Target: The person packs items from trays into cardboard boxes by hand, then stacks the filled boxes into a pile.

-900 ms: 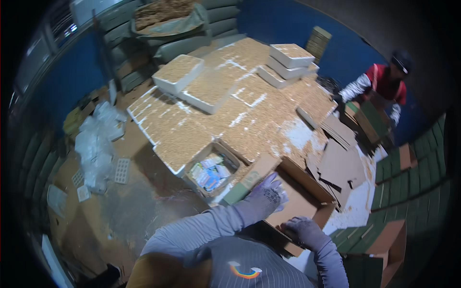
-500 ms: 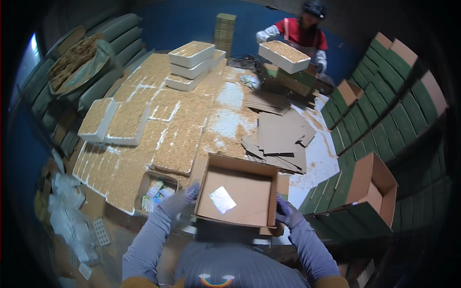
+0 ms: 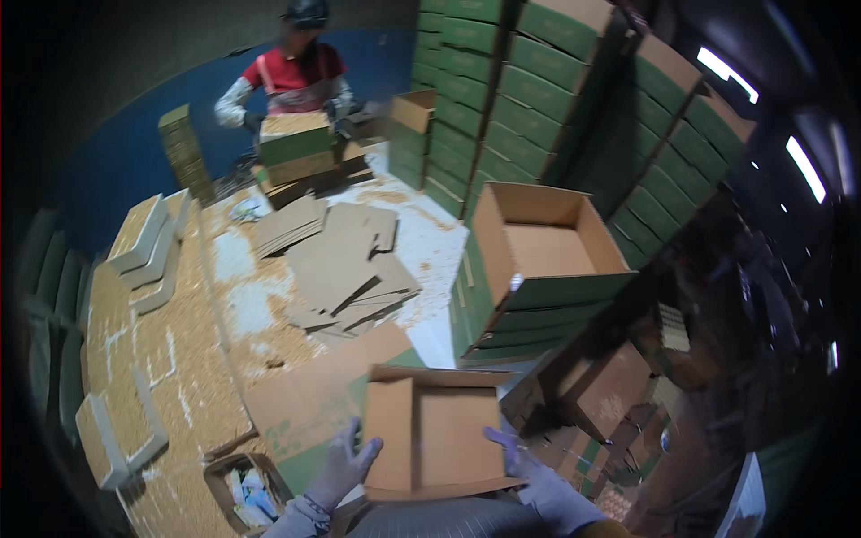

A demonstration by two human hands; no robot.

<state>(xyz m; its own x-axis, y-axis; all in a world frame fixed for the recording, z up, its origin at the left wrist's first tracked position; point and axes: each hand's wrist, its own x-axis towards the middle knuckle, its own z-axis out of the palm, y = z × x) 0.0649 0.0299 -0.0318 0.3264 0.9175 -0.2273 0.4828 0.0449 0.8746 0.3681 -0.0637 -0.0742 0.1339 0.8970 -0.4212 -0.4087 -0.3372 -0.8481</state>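
An open brown cardboard box (image 3: 457, 439) is held at the near edge of the table, between my two gloved hands. Its inside faces up towards me, and a narrow fold or wall runs down its left part. My left hand (image 3: 345, 459) grips the left wall, thumb at the near left side. At the right wall is my right hand (image 3: 527, 471), its thumb reaching over the edge and the other fingers mostly hidden. A flat sheet of brown and green cardboard (image 3: 327, 394) lies on the table just beyond the box.
Stacked green boxes (image 3: 538, 309) stand close on the right, the top one open. White trays (image 3: 143, 233) and tan grainy material cover the left. Cardboard sheets (image 3: 336, 260) lie mid-table. A small carton of packets (image 3: 251, 493) sits near left. Across the table, a co-worker (image 3: 296, 76) handles a green box.
My view has swung right. The box in my hands has tilted, and the white paper inside no longer shows. The co-worker's raised tray of grainy material has come down to the green box.
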